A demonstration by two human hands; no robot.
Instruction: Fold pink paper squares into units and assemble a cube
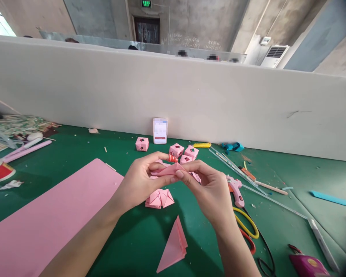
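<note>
Between my two hands, above the green table, is a piece of folded pink paper (pixel 170 169). My left hand (pixel 145 175) pinches its left part, and a red patterned wrap covers the tip of one finger. My right hand (pixel 206 184) grips the paper's right end between thumb and fingers. Below them on the table lie several folded pink paper units (pixel 160 199). Closer to me rests a small stack of pink paper triangles (pixel 174 246). Beyond my hands stand pink paper cubes with diamond-shaped holes (pixel 142 144), partly hidden by my fingers.
A large pink sheet (pixel 54 211) covers the left of the table. A phone (pixel 160 131) leans on the white partition (pixel 173 96). To the right are a pink glue gun (pixel 237 192), yellow-handled scissors (pixel 252 227) and a purple tool (pixel 308 265). A red-and-white cup (pixel 0 169) stands left.
</note>
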